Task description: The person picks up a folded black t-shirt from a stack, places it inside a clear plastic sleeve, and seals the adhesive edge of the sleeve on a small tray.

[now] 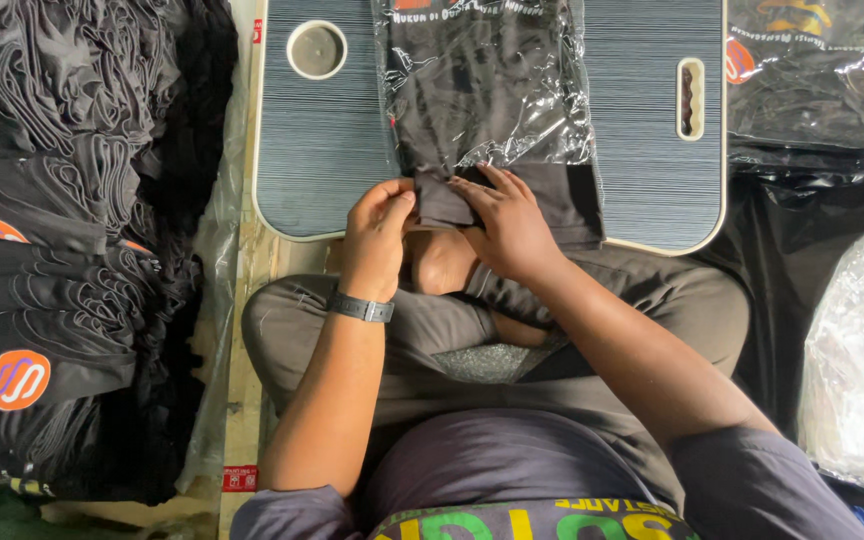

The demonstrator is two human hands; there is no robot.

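Crossed legs (432, 320) nearest. Left hand (377, 240), right hand (507, 225) both pinched shut on folded dark shirt (512, 195), half inside clear bag (482, 90) on lap table (322, 150). Soft, light; film probably slippery, so grip fabric hem.

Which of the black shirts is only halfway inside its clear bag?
The folded black shirt on the lap table, held by both hands; the left pile lies unbagged, the right stack fully bagged.

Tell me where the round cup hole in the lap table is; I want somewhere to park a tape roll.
In the head view the round cup hole sits in the lap table's far left corner, left of the clear plastic bag holding a folded black shirt.
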